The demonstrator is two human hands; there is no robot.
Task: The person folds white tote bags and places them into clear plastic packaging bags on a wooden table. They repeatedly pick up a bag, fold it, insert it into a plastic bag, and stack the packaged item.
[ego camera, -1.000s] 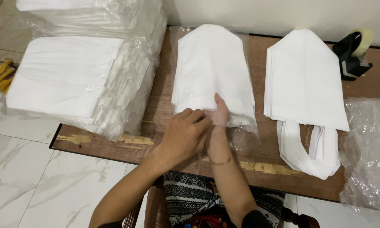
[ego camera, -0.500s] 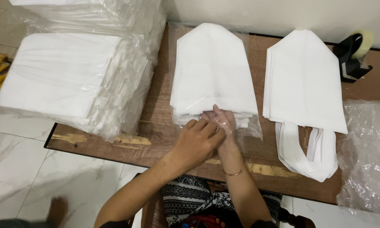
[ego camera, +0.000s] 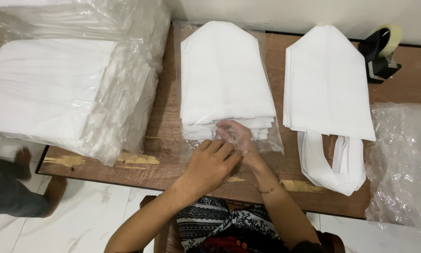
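Note:
A stack of folded white fabric bags [ego camera: 224,70] lies in the middle of the wooden table [ego camera: 166,119], inside a clear plastic bag [ego camera: 269,143] whose open end faces me. My left hand [ego camera: 210,164] is curled on the near edge of that plastic, just below the stack. My right hand [ego camera: 236,135] lies flat under the film at the bag's mouth, fingertips against the stack's near edge. A thin bracelet sits on my right wrist.
Large plastic-wrapped bundles of white fabric [ego camera: 65,89] fill the table's left side. An unwrapped stack of white bags with handles [ego camera: 327,84] lies to the right, beside crumpled clear plastic [ego camera: 402,159]. A black tape dispenser [ego camera: 381,51] stands far right. Another person's foot [ego camera: 23,159] shows at left.
Both hands have stayed at the stack's near end, the right one now covered by the plastic film. Another person's foot and leg have come into view on the floor at left.

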